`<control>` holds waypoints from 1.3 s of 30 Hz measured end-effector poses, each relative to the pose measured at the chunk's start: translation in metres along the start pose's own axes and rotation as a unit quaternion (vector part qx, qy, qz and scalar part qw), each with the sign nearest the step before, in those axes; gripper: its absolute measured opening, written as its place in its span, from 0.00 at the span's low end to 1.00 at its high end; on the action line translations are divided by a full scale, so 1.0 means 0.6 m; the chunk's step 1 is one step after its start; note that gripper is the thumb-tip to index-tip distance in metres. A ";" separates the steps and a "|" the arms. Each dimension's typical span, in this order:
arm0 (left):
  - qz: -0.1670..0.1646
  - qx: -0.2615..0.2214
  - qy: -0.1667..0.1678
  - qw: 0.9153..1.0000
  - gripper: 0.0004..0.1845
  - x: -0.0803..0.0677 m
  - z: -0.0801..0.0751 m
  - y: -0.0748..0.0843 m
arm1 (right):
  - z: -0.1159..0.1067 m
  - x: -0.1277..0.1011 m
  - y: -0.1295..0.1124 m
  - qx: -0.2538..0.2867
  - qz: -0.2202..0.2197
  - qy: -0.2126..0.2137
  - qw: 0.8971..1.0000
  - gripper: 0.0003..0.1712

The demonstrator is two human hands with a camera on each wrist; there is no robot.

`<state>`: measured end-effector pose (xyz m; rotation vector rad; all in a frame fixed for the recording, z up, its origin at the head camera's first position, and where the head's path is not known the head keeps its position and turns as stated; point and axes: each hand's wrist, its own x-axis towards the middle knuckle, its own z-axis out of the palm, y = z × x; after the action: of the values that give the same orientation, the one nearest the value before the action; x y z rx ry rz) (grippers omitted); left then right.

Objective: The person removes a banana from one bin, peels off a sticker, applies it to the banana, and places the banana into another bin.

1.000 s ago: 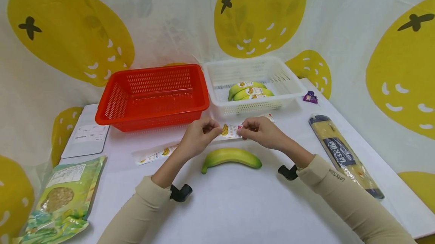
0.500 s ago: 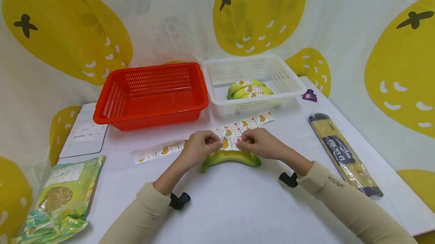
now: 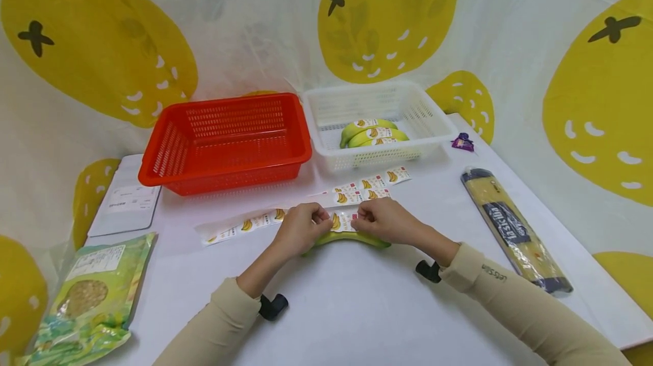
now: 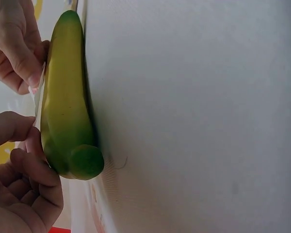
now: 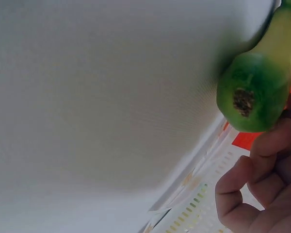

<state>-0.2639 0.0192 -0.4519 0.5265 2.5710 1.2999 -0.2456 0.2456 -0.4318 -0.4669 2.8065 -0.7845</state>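
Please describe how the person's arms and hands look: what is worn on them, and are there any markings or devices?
Both arms wear long, close-fitting beige sleeves reaching the wrists. The right sleeve carries small dark lettering near the cuff, too small to read. The left sleeve shows no marking. A small black device sits under each wrist. The left hand and right hand are bare, without gloves; no rings are visible.

Staged tabletop set: fruit-print backdrop (image 3: pixel 388 20); white table (image 3: pixel 357 309); baskets (image 3: pixel 224 139), packaged groceries (image 3: pixel 510 224)

A red basket (image 3: pixel 227 139) and a white basket (image 3: pixel 380 122) holding labelled bananas (image 3: pixel 372 132) stand on the counter (image 3: pixel 357 309), a pasta packet (image 3: pixel 512 230) lying right.
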 end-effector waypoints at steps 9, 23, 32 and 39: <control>-0.016 0.010 0.001 1.000 0.06 0.002 0.005 -0.004 | 0.008 0.000 0.001 -0.006 0.022 0.011 1.000 0.13; 0.062 0.029 0.011 0.998 0.16 -0.002 0.012 -0.010 | 0.014 -0.004 0.004 -0.013 -0.039 0.054 0.998 0.08; 0.039 0.064 -0.031 0.997 0.15 -0.002 0.014 -0.012 | 0.014 -0.001 0.005 -0.025 -0.062 0.034 0.997 0.05; 0.021 0.065 -0.051 0.996 0.14 -0.002 0.008 -0.009 | 0.013 -0.001 0.010 -0.018 -0.054 0.025 0.998 0.03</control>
<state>-0.2625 0.0195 -0.4592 0.6570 2.5832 1.0937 -0.2444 0.2471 -0.4412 -0.6192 2.8665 -0.7780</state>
